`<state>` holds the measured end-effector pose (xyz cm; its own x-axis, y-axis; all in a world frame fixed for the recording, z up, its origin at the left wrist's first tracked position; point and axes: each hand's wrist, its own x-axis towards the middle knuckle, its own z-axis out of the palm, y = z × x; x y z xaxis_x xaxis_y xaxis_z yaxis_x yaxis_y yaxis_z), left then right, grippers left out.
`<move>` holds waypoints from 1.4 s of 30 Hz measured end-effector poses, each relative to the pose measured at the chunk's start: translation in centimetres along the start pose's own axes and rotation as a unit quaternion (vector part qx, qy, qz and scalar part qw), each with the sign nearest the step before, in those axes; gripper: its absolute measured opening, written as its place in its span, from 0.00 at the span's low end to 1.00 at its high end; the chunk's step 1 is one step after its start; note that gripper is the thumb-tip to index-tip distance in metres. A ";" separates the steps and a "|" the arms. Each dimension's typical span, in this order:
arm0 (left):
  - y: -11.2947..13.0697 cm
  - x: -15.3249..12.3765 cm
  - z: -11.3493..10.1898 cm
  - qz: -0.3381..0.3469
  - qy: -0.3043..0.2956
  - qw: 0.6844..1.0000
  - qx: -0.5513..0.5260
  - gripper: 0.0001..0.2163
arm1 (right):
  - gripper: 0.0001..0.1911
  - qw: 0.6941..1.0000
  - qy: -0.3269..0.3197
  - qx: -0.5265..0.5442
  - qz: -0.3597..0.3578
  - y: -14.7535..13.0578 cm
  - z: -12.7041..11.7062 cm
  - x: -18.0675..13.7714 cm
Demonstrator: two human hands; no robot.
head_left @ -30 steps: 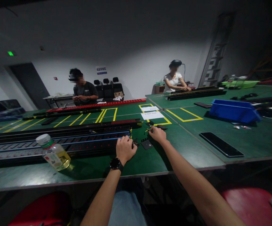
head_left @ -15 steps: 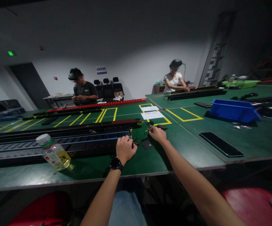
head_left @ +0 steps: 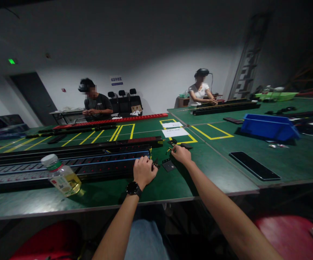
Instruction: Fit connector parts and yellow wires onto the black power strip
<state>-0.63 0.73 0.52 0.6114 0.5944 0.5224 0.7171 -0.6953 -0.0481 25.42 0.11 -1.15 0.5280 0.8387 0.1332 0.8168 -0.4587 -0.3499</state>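
My left hand (head_left: 144,171), with a black watch on its wrist, is curled into a fist at the right end of a long black rail assembly (head_left: 64,164) with red and blue lines, gripping a small dark part I cannot make out. To its right, my right hand (head_left: 182,154) pinches a thin yellow-tipped piece above a small black square plate (head_left: 168,166) lying on the green table (head_left: 213,169). A few small black parts (head_left: 185,146) lie just beyond the right hand.
A plastic bottle (head_left: 61,177) of yellow drink lies tilted on the rail at the left. A black flat strip (head_left: 254,166) and a blue bin (head_left: 268,127) sit to the right. White papers (head_left: 175,132) lie ahead. Two other people work at far tables.
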 end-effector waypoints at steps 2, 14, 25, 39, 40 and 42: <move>0.0 0.0 0.0 -0.001 0.000 1.000 -0.002 0.09 | 0.16 1.000 0.000 0.000 -0.001 -0.1 -0.1 -0.1; 0.1 0.0 -0.2 -0.001 -0.006 1.000 0.004 0.09 | 0.16 1.000 -0.005 -0.002 0.004 -0.3 -0.4 -0.3; 0.1 0.0 -0.2 -0.002 -0.009 1.000 0.000 0.09 | 0.16 1.000 -0.006 -0.005 0.005 -0.2 -0.3 -0.2; 0.0 0.0 -0.2 -0.001 -0.004 1.000 0.005 0.09 | 0.16 1.000 -0.001 0.001 0.002 -0.1 -0.2 -0.2; 0.1 0.0 -0.2 -0.001 -0.005 1.000 0.004 0.09 | 0.16 1.000 -0.001 0.001 0.002 -0.1 -0.2 -0.2; 0.1 0.0 -0.2 -0.003 -0.007 1.000 0.001 0.09 | 0.15 1.000 -0.001 0.003 0.003 -0.2 -0.2 -0.2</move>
<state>-0.66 0.59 0.70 0.6119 0.6043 0.5103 0.7215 -0.6908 -0.0471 25.25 -0.02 -0.90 0.5325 0.8366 0.1287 0.8119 -0.4618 -0.3571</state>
